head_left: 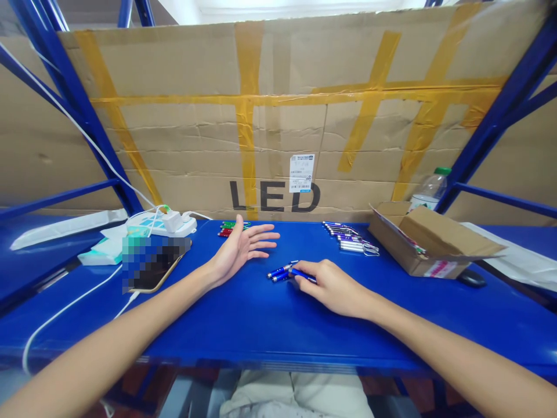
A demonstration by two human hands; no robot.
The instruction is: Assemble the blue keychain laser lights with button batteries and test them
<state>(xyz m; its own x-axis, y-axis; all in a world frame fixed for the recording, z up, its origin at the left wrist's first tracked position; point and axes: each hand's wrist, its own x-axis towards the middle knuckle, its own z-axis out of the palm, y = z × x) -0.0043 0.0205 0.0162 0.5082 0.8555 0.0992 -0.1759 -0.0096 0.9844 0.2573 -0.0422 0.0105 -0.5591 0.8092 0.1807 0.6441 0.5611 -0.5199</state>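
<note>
My right hand (333, 284) has its thumb and fingers closed on a blue penlight (303, 275), a slim metal tube with silver ends. Just left of those fingertips, more blue penlights (279, 271) lie close together on the blue table (243, 325). My left hand (237, 249) is open above the table, palm turned inward and fingers spread, with nothing in it. Behind it lie green penlights (232, 224) and red penlights (225, 232), partly hidden by the thumb. Several purple and silver penlights (348, 237) with wire clips form a row at the back right.
An open cardboard box (404, 244) stands on the right, with a black mouse-like object (472, 278) and a bottle (430, 188) beside it. At left are a phone (159, 267), tissue pack (104, 249), power strip (152, 223) and white cables. Large taped cardboard (195, 133) walls off the back.
</note>
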